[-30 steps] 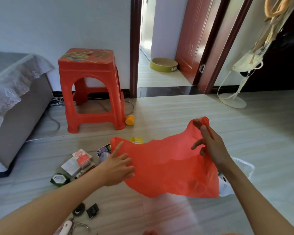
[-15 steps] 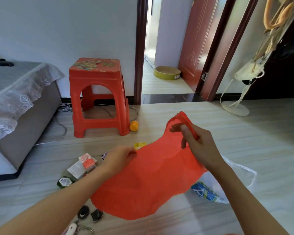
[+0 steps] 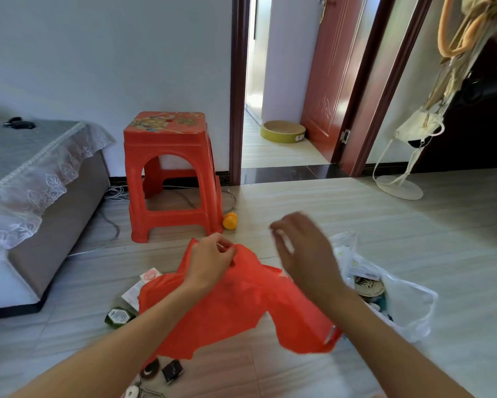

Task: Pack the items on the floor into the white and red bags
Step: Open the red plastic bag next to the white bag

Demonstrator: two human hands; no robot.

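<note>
Pale wood-grain floor runs from the viewer to a white wall and an open doorway with a dark frame.

Left hand: fingers curled, pinching the upper edge of the thin red plastic bag. The bag hangs crumpled from that pinch and spreads low over the floor, between the two forearms.

Right hand: raised above the bag's right side, motion-blurred, fingers loosely spread; it appears to hold nothing, apart from the red film.

Translucent white plastic bag: lies on the floor just right of the red bag, mouth open, with printed packets and a round lid visible inside. The right forearm crosses its near edge.

Loose items remain at the left, partly covered by the red bag: a white carton with a red round mark, a dark green hexagonal jar, a black ring-shaped piece and a small black square box.

Surroundings: a red plastic stool with a flowered top stands by the wall, a small orange ball-like object touching or just beside its right leg. A grey sofa with a white lace cover occupies the left. A white stand base sits at the right. A yellow round bowl lies beyond the doorway.
</note>
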